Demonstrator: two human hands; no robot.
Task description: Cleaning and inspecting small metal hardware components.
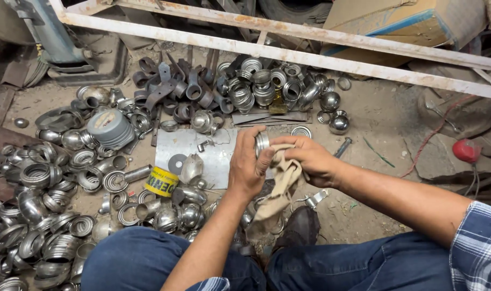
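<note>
Centrally, we see the left hand (249, 164) closed around a small shiny metal ring (262, 143), its fingers wrapped over the part so that only the ribbed rim shows at the hand's two o'clock. Our right hand (308, 159) grips a beige cloth (278, 188), pinching it against the ring from the three o'clock side; the rest of the cloth hangs down toward six o'clock, over a dark shoe (301, 226) between our blue-trousered knees. Below the hands lies a flat grey metal sheet (202, 153) on the dirt floor (374, 113), with a flat washer (176, 163) resting on it. At nine o'clock from the hands we note a yellow tape roll (161, 181) lying on its side, just beside the sheet's lower left corner. Farther toward nine and eight o'clock spreads a heap of spiral-ribbed metal rings and domed caps (46, 215), with a stack of grey discs (110, 128) at ten o'clock. At twelve o'clock sits a second pile of shiny rings (267, 86), and next to it, toward eleven o'clock, a cluster of dark bent metal clamps (175, 86). A rusty white-painted steel bar (310, 56) crosses the upper field, and a red object (465, 151) lies at three o'clock, well apart from the hands.
</note>
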